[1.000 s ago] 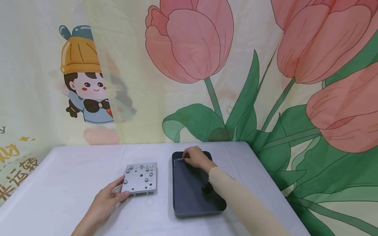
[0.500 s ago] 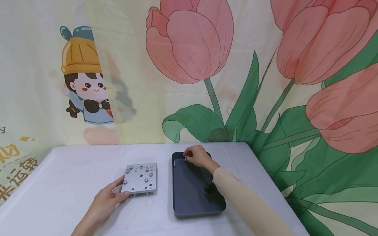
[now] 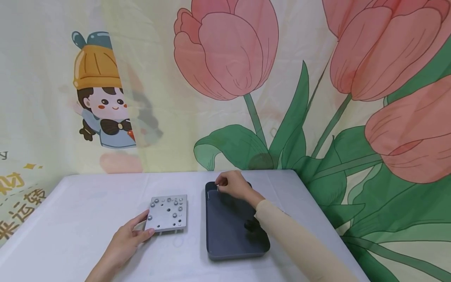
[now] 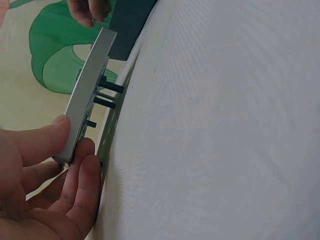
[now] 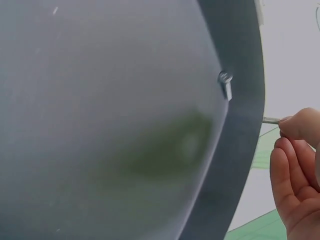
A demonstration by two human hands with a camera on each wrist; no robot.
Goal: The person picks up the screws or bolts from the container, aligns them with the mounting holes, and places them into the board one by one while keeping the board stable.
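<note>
My left hand (image 3: 127,236) grips a square silver metal plate (image 3: 169,221) by its near left corner, thumb on one face and fingers beneath. Several socket-head screws sit in its top face, among open holes. Dark screw shanks (image 4: 105,102) stick out of its underside in the left wrist view. Over the far end of the dark tray (image 3: 232,243), my right hand (image 3: 234,185) pinches a small screw (image 5: 270,120) between thumb and fingertip; its threaded end shows, while its head is hidden. Another screw (image 5: 226,87) lies in the tray against the wall.
A white cloth covers the table (image 3: 102,203), with the tray to the right of the plate. A dark round shape (image 3: 251,225) shows in the tray beside the right sleeve (image 3: 282,231). Behind the table hangs a printed tulip backdrop (image 3: 225,51).
A second ago the pinched screw lay sideways at my right fingertips; it now points downward. My right hand has risen slightly and shifted a little left. The left hand and plate stay still.
</note>
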